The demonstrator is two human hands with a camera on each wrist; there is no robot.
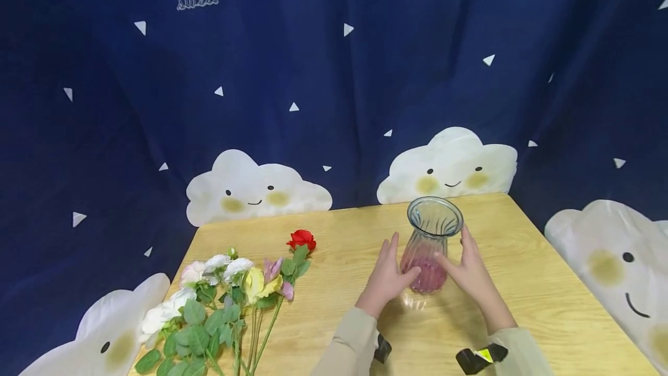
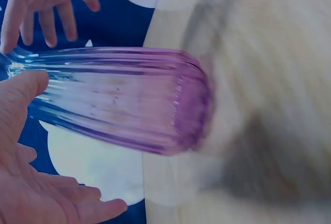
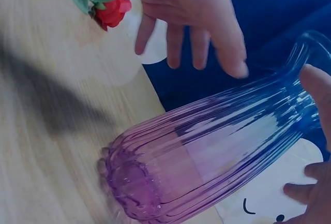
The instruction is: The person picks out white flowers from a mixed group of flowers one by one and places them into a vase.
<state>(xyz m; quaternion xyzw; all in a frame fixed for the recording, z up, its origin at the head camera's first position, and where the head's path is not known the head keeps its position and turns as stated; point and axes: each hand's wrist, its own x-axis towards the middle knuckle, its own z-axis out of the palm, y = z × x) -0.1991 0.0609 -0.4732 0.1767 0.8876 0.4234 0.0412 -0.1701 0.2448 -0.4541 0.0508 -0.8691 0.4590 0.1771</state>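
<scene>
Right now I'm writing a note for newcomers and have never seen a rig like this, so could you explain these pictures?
There is no robot here, just a person's bare left hand and right hand. The wide picture comes from a camera worn on the head, looking forward and down. The other two come from a camera on each wrist, so the glass vase looks tipped sideways in them; in the head view it is upright.

On the wooden table, to the person's left, lie a red rose, a yellow flower and some white flowers.

Nothing is plainly gripped: the hands are on either side of the vase, fingers mostly straight. Whether they touch it is hard to tell.
</scene>
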